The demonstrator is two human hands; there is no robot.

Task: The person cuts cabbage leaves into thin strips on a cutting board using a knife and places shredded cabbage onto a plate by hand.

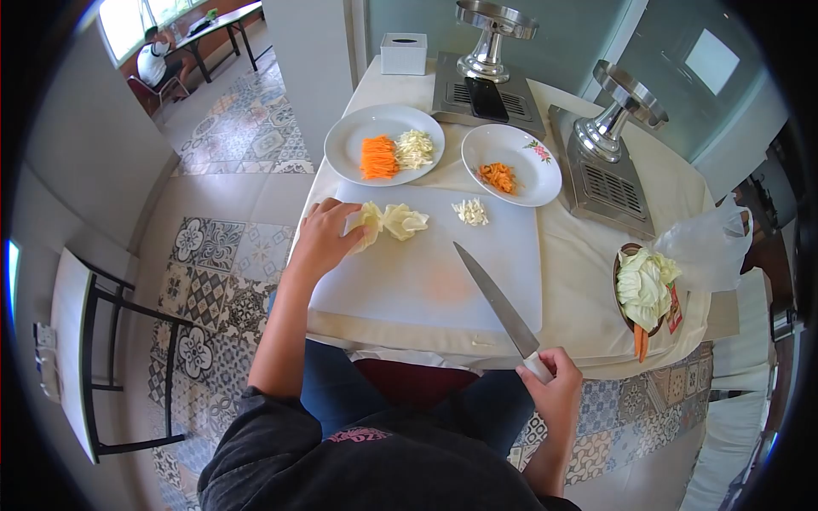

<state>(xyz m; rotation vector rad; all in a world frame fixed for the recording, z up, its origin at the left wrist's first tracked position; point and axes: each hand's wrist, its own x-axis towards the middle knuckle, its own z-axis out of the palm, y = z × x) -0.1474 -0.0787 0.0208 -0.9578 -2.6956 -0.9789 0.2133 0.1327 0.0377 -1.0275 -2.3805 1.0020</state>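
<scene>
Cream-clothed table (588, 289) | cutting board (383, 289) | plain plate (343, 145) | flowered plate (503, 149) | two slatted metal units (454, 102) (613, 189) | tissue box (404, 58) | basket (615, 281)

On white rectangular cutting board (388, 289): pale-yellow cabbage leaves (404, 221), partly covered by left hand (326, 232). Right of board: orange carrots (640, 342), upper ends hidden. Below board: pink shirt print (360, 435) unreadable (too small).

L hand (320, 237) palm-down, R hand (557, 387) curled

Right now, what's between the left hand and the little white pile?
Pale leaves come next to the left hand, then bare board before the white pile, in the head view.
</scene>
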